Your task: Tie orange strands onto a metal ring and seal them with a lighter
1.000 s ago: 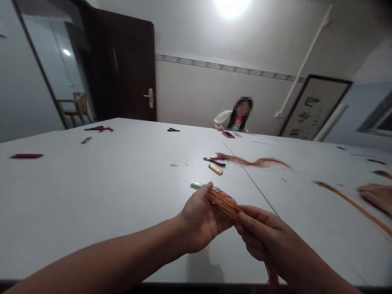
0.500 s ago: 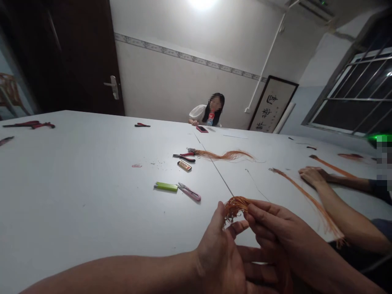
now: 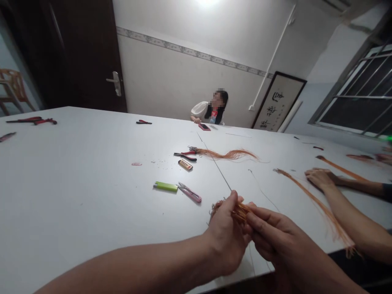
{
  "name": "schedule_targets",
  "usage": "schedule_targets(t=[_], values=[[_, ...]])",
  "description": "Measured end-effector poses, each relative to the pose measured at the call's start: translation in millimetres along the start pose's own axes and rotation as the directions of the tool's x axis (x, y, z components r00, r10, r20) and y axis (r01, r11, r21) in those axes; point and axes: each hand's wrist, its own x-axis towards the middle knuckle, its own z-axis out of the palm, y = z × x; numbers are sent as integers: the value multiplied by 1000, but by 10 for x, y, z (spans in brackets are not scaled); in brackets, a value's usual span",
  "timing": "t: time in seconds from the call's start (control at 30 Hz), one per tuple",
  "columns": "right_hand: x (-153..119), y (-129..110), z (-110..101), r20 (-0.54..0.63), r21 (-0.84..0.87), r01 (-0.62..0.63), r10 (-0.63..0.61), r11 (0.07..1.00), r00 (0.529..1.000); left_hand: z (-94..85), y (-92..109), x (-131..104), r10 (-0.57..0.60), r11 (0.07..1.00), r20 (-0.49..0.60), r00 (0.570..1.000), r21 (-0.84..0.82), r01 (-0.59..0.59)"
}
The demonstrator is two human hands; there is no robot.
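Observation:
Both my hands pinch one bundle of thin orange strands (image 3: 240, 212) just above the near edge of the white table (image 3: 92, 196). My left hand (image 3: 228, 234) wraps the bundle from the left, thumb up. My right hand (image 3: 275, 241) grips the same strands from the right with its fingertips. A frayed end of the bundle sticks out left of my left thumb. A green lighter (image 3: 165, 186) and pink snips (image 3: 190, 192) lie a little beyond my left hand.
Red-handled pliers (image 3: 185, 155), a small brass piece (image 3: 185, 164) and a loose orange strand bunch (image 3: 229, 154) lie mid-table. A co-worker's arm (image 3: 343, 204) rests at the right beside a long orange bundle (image 3: 315, 204). Another person sits at the far side. More tools (image 3: 30, 120) lie far left.
The view swung right, then settled. My left hand rose and closed over the strands, and the looped end that stood up half a second ago is now flattened between both hands.

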Motion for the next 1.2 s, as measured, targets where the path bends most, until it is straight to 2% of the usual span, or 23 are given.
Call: schedule_targets(t=[0.1, 0.2, 0.4, 0.5, 0.67, 0.87, 0.97, 1.03, 1.2], values=[[108, 28, -141, -31, -57, 41, -43, 997, 999, 117, 73, 218, 35, 982, -84, 996, 190, -18], [260, -32, -291, -69, -69, 78, -83, 995, 994, 241, 165, 481, 60, 903, -113, 992, 429, -6], [647, -209, -641, -167, -61, 185, -193, 981, 967, 540, 450, 1245, 105, 794, 6, 994, 602, -87], [798, -139, -862, -202, -126, 114, -138, 985, 969, 569, 613, 1710, 43, 726, 11, 999, 687, -39], [830, 106, -1162, -251, -308, -76, -4, 948, 968, 438, 754, 2288, -80, 598, -121, 989, 788, 145], [723, 283, -1381, -241, -551, -123, -16, 825, 970, 413, 705, 2572, -84, 531, -196, 977, 821, 210], [653, 328, -1445, -285, -710, -121, -126, 693, 950, 439, 639, 2655, -102, 488, -233, 967, 836, 253], [579, 333, -1457, -274, -782, -87, -216, 617, 937, 461, 601, 2699, -122, 440, -261, 958, 851, 288], [383, 302, -1442, -269, -791, -75, -234, 607, 934, 523, 592, 2790, -130, 238, -314, 941, 911, 337]])
